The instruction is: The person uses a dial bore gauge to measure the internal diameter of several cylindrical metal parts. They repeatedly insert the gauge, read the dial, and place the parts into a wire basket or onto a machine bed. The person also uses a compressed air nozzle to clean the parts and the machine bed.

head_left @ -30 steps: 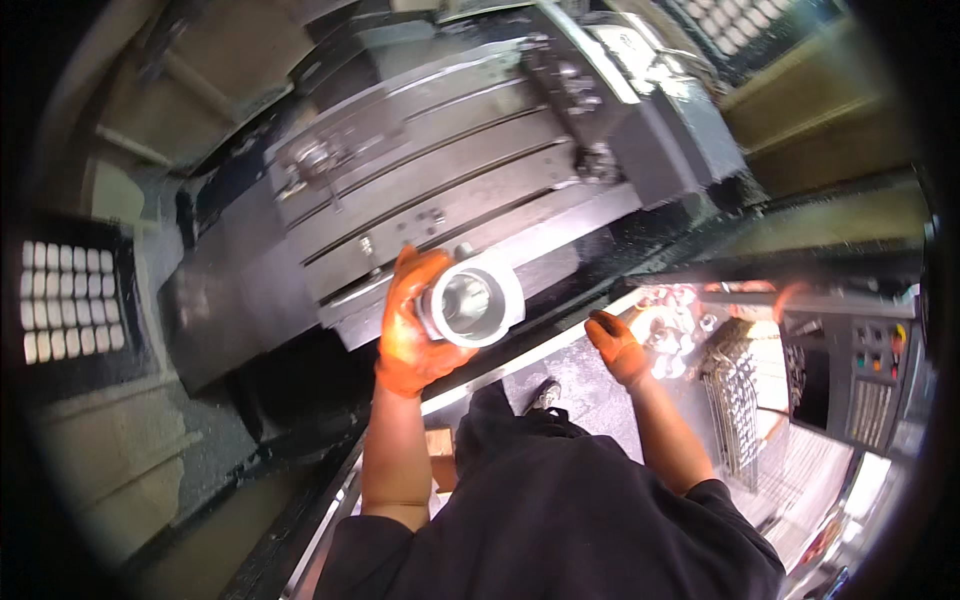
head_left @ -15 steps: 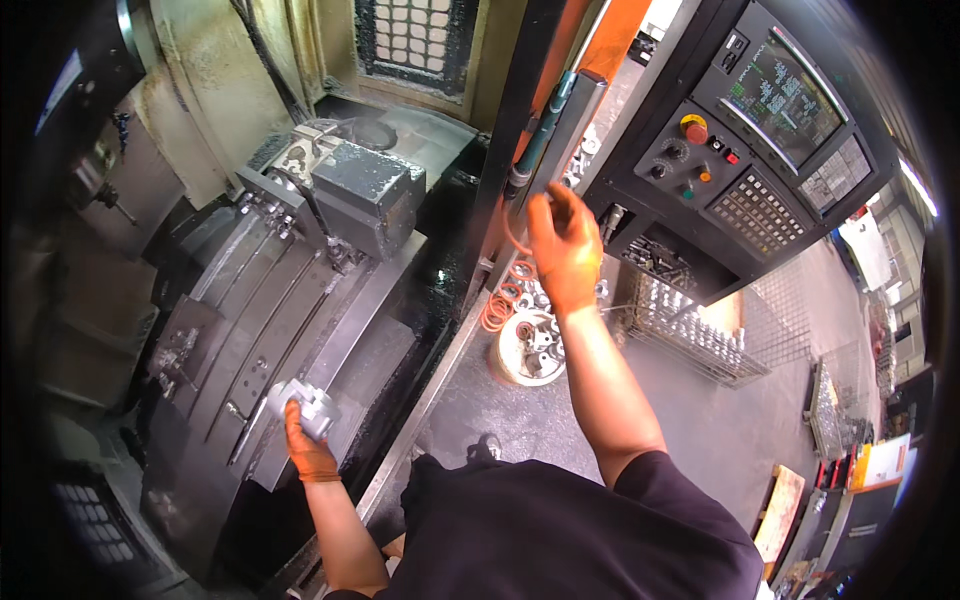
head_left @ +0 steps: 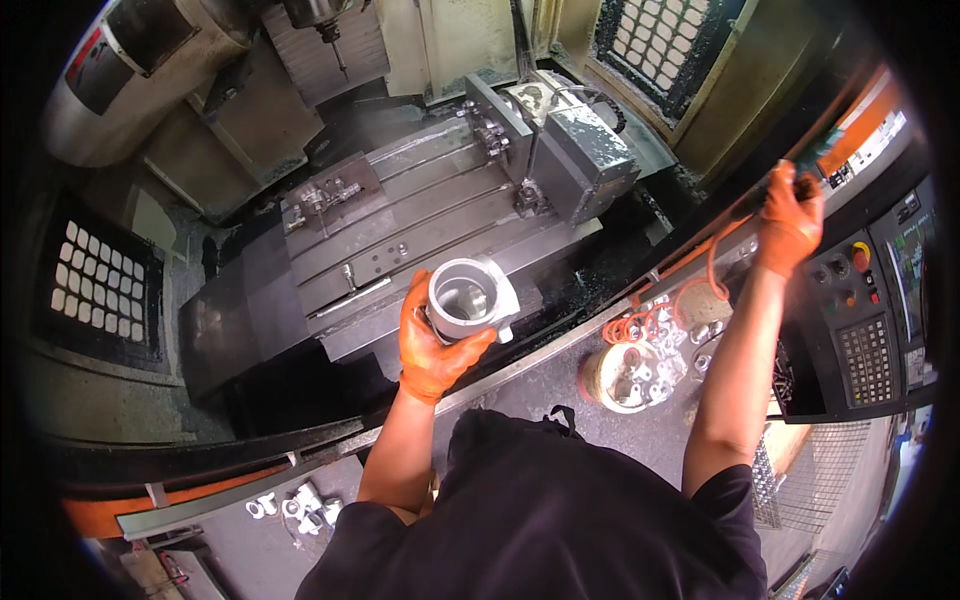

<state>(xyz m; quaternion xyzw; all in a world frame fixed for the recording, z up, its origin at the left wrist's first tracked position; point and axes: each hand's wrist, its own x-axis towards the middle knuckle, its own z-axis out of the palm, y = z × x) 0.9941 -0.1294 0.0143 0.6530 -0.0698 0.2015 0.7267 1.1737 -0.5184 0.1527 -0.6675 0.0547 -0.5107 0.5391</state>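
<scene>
The hollow metal casting [head_left: 468, 300], pale grey and cup-shaped with a round open bore facing up, sits in the left hand [head_left: 432, 345]. Its bore looks empty apart from a shiny inner wall. The orange-gloved fingers wrap around the casting's lower side with the thumb along its near edge, a closed grip on the part, held just above the front edge of the slotted machine table [head_left: 400, 240].

Behind the casting, farther along that table, stands a grey block fixture [head_left: 585, 160], and to the casting's left rear a small clamp [head_left: 322, 195] is bolted on the table.

To the right of the casting and lower, a round bucket [head_left: 628, 378] on the floor holds a heap of small metal fittings. Further right of the casting and higher, the right hand [head_left: 790, 225], also orange-gloved, is curled shut around a dark handle [head_left: 812, 165] from which a coiled orange hose [head_left: 700, 285] trails, beside the control panel [head_left: 865, 330]. Below and left of the casting, more small pale fittings [head_left: 295, 503] lie on a ledge.
</scene>
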